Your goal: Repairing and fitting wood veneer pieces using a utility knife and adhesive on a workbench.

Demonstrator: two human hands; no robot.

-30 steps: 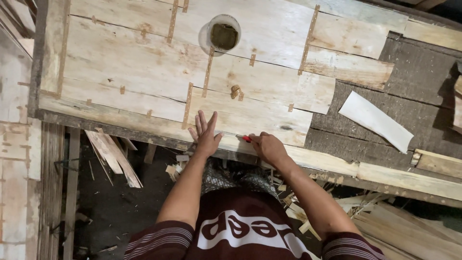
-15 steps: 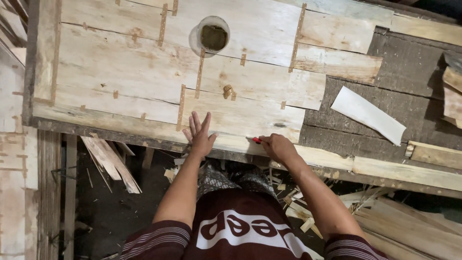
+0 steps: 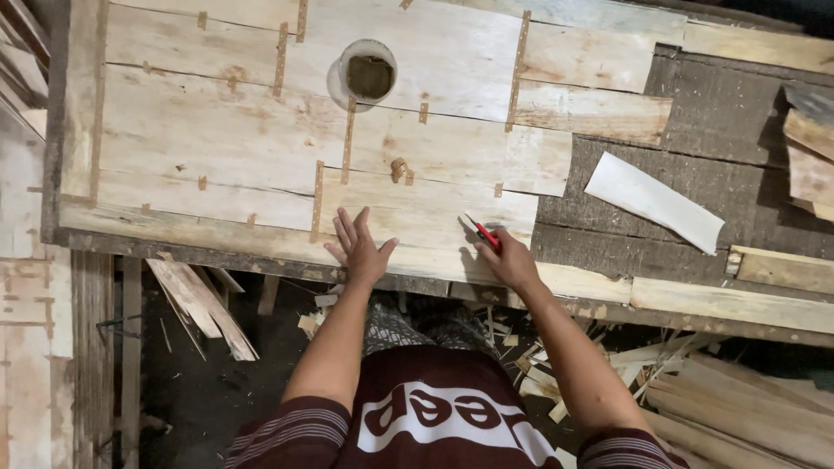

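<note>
While the left hand (image 3: 360, 247) lies flat on the veneer sheet (image 3: 261, 139), fingers spread and pointing away from the body, the right hand (image 3: 508, 260) is closed around a red-handled cutter (image 3: 482, 233) just beside it, at the sheet's near right corner. Cutter lies diag. — tip toward upper left, handle running back into the fist; blade itself too small to make out. Right hand is the nearer one to the sheet's right edge; left hand sits approx. mid-way along the near edge, a short gap between the two.

Sheet: pale thin wood, several strips joined side by side w/ short brown tape patches (image 3: 316, 200) across the seams, long axis left-right across the workbench (image 3: 712, 174). Right edge is stepped, not straight — each strip ends at a diff. point. Small brown knot or scrap (image 3: 400, 169) just beyond the fingers.

Also noted: round cup w/ dark contents (image 3: 368, 74) standing on the sheet, far side, well apart from both hands. White strip (image 3: 653, 201) lying slantwise on the bare dark bench top, right of the sheet. Offcuts and splinters (image 3: 204, 308) on the floor under the bench edge. Whether the cutter tip touches the wood — cannot tell.
</note>
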